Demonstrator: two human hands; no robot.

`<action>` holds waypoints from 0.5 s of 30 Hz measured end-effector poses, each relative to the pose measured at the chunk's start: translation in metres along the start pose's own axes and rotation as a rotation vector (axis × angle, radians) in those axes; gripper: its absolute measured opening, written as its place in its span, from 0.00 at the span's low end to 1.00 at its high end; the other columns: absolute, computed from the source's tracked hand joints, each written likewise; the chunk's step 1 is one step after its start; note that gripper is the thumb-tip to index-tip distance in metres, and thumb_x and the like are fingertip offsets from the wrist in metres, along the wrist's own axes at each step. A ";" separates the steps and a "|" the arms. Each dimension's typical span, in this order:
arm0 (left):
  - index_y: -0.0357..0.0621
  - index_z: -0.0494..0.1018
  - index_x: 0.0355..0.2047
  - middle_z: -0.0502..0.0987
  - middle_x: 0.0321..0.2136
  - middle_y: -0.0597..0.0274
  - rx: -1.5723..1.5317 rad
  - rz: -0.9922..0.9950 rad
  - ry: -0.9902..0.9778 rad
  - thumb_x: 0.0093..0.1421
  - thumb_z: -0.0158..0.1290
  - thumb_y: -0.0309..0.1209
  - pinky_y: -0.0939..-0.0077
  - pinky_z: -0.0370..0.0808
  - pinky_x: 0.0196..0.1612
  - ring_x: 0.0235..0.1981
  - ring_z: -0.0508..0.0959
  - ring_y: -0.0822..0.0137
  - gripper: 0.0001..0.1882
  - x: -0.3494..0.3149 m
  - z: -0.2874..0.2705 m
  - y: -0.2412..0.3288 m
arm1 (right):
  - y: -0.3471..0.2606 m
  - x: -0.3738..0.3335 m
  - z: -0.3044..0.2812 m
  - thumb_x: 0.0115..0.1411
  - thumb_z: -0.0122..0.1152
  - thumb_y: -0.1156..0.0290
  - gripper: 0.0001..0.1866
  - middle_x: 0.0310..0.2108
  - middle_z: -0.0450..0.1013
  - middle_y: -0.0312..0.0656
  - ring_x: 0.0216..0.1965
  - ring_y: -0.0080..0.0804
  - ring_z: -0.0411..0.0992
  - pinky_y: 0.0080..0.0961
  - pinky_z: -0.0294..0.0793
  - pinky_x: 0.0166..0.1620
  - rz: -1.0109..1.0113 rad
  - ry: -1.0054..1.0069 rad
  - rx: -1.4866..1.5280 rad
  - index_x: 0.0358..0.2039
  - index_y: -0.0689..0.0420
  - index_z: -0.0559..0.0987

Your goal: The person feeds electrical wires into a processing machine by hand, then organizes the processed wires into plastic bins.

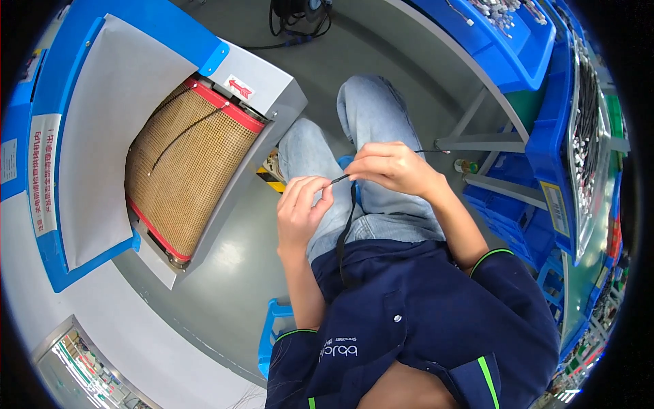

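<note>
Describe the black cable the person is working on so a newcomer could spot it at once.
Start at the seated person's blue jeans. Above the lap, the left hand and right hand pinch a thin black cable between them. Unlike the wires lying on the mesh conveyor belt, it hangs down toward the dark jacket.

1. Left hand [300,211] and right hand [392,167] are raised over the lap, each pinching a thin black cable [347,225] — its length hangs down against the dark blue jacket [422,320].
2. A fine wire end [436,151] projects beyond the right hand's fingers.
3. To the person's left: a mesh conveyor belt [187,167] with red edging, set in a blue and grey housing [266,82].
4. To the right: blue bins [518,41] holding small parts — contents too small to identify.
</note>
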State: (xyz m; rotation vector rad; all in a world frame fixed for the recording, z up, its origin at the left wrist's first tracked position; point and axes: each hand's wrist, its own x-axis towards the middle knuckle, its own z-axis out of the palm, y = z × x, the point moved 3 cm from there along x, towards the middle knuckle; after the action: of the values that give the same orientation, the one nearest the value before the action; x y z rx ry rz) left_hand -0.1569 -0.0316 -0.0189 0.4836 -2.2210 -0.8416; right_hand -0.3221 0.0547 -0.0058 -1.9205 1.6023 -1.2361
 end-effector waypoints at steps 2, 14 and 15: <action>0.39 0.73 0.28 0.78 0.25 0.61 -0.010 -0.016 0.001 0.40 0.60 0.14 0.73 0.74 0.32 0.28 0.78 0.63 0.14 0.000 -0.001 0.000 | 0.000 0.000 0.001 0.50 0.64 0.74 0.07 0.26 0.72 0.38 0.25 0.33 0.73 0.26 0.71 0.27 0.008 0.004 0.004 0.32 0.57 0.79; 0.39 0.74 0.30 0.77 0.27 0.61 -0.025 0.024 -0.018 0.43 0.61 0.16 0.73 0.74 0.31 0.29 0.78 0.62 0.13 -0.002 -0.006 -0.001 | 0.000 -0.004 0.005 0.50 0.65 0.74 0.08 0.27 0.72 0.39 0.28 0.33 0.73 0.25 0.72 0.30 0.099 0.026 0.130 0.33 0.58 0.80; 0.39 0.74 0.29 0.77 0.27 0.60 0.015 0.011 -0.013 0.42 0.61 0.16 0.73 0.74 0.31 0.28 0.78 0.62 0.12 -0.002 -0.009 -0.003 | 0.001 -0.004 0.003 0.50 0.65 0.74 0.08 0.27 0.72 0.39 0.28 0.33 0.73 0.25 0.72 0.30 0.098 0.025 0.131 0.33 0.58 0.80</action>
State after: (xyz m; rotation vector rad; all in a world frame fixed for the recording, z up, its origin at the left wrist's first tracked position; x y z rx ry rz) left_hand -0.1486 -0.0370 -0.0171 0.4736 -2.2415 -0.8243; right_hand -0.3204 0.0571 -0.0098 -1.7327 1.5667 -1.2957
